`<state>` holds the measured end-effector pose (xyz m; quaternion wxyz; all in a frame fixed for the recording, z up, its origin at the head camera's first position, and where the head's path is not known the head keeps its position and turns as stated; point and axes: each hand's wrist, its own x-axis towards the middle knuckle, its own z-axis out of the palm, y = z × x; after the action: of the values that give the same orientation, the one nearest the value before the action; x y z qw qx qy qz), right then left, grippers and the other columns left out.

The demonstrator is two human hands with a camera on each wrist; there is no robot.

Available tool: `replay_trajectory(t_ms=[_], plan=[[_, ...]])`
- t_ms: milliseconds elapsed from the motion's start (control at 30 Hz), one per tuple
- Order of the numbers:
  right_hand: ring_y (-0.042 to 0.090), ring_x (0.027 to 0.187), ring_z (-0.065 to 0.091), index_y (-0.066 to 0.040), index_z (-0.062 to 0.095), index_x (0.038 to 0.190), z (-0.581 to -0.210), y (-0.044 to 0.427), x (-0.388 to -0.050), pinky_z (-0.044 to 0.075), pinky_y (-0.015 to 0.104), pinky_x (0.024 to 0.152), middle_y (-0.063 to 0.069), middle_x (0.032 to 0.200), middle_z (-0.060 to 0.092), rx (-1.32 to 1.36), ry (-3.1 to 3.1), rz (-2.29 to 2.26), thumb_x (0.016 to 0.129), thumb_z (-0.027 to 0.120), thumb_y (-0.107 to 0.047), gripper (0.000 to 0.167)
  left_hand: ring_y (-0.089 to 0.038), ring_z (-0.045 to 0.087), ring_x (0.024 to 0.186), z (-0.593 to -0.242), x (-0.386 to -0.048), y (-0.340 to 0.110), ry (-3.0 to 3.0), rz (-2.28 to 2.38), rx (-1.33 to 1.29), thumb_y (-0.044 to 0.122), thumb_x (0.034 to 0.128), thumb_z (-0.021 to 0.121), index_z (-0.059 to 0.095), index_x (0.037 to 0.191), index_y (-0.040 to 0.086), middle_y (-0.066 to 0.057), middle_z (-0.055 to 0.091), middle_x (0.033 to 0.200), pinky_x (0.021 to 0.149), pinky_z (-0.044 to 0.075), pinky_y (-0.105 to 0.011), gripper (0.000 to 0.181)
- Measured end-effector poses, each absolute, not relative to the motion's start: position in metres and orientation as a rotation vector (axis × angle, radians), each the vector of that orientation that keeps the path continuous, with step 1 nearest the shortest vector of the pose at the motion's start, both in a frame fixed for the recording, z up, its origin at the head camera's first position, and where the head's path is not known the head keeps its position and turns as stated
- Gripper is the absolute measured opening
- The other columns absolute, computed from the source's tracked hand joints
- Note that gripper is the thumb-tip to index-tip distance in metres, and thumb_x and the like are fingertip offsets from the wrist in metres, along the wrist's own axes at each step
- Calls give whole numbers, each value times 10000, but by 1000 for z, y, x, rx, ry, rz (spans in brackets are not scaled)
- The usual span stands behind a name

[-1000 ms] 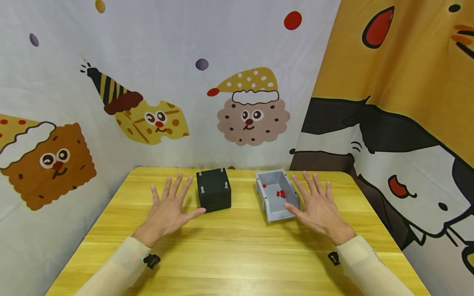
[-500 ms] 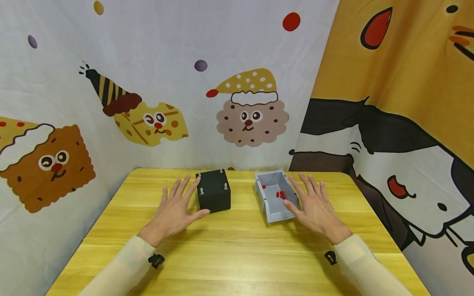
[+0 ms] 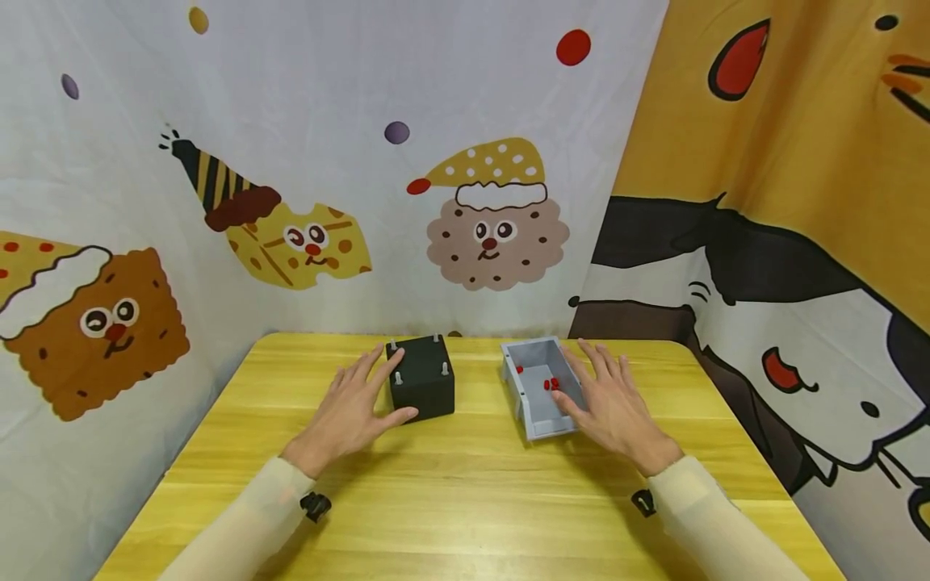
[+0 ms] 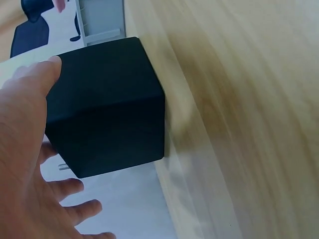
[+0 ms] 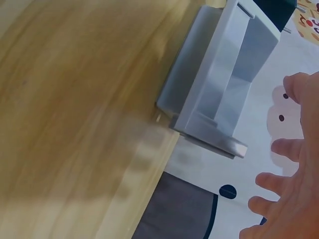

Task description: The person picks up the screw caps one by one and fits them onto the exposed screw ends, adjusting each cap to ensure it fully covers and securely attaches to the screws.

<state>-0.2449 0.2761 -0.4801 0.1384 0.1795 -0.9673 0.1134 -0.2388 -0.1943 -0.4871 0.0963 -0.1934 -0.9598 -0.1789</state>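
A black block (image 3: 421,395), box-shaped, stands on the table with a metal pin near each top corner. My left hand (image 3: 347,421) hovers at its left side, fingers spread and loosely bent; in the left wrist view, thumb and fingers lie around the block (image 4: 109,109) without a clear grip. To the right, a grey open bin (image 3: 534,355) holds several small red pieces (image 3: 550,384). My right hand (image 3: 613,415) is over the bin's right edge, fingers extended, thumb above the opening. In the right wrist view it looks apart from the bin (image 5: 202,79).
The yellow wood-grain table (image 3: 465,500) carries the block and bin near its far edge. Behind hangs a white cloth (image 3: 305,97) with cartoon prints, and a yellow patterned cloth (image 3: 683,145) is at the right. A small black clip (image 3: 316,507) sits at the left cuff.
My left hand has moved right, up to the black block, with its fingers drawn closer together. My right hand has shifted slightly left over the bin. Block and bin have stayed put.
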Motion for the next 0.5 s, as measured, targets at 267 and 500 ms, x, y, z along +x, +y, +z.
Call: replay_trajectory(t_ms=[267,500], plan=[[582,1727,337,-147,512,1769,-478,270,-253,225,861,1393,262,1852,403,555,-2767,342,1146,736,-493,747,-604,470,1655,-491,-248,-193,-2849,-616,-573,732,1075,729,317,1866,320,-224,283,1923,1282,462,-826,982],[586,1714,369,-151,539,1754,-475,265,-261,235,851,1398,254,1840,423,570,-2763,327,1141,744,-480,725,-597,511,1626,-489,-253,-195,-2830,-646,-588,608,1100,772,403,1836,270,-251,322,1902,1276,496,-790,890]])
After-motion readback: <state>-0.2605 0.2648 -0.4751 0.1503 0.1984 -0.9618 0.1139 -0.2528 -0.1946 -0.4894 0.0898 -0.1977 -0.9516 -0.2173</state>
